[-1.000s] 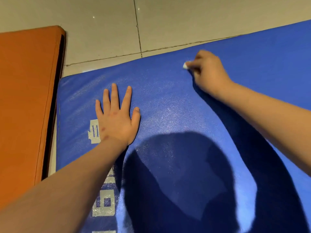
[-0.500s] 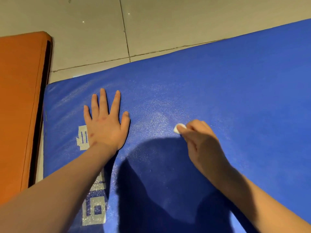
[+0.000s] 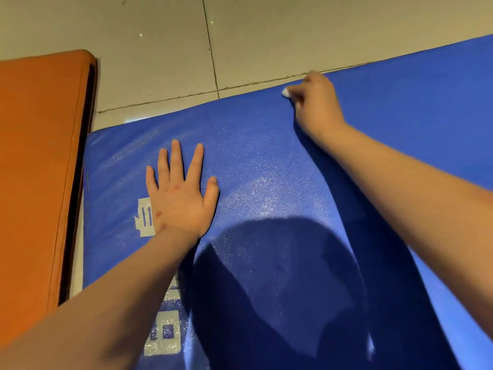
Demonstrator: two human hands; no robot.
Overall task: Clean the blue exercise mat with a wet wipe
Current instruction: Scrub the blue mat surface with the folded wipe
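The blue exercise mat [image 3: 266, 161] fills most of the view, with white printed characters near its left side. My left hand [image 3: 181, 190] lies flat on the mat, fingers straight and spread. Near the mat's far edge, my right hand [image 3: 317, 102] has its fingers curled round a small white wet wipe [image 3: 285, 92], of which only a corner sticks out on the left. The wipe sits against the mat surface.
An orange mat [image 3: 37, 166] lies along the left, separated from the blue one by a narrow gap. Beige floor tiles [image 3: 266, 36] with dark grout lines lie beyond the far edge. My head's shadow darkens the mat's near middle.
My right hand with the wipe has swept from the middle of the mat, near my left hand, back out to the far edge. The left hand stays pressed flat.
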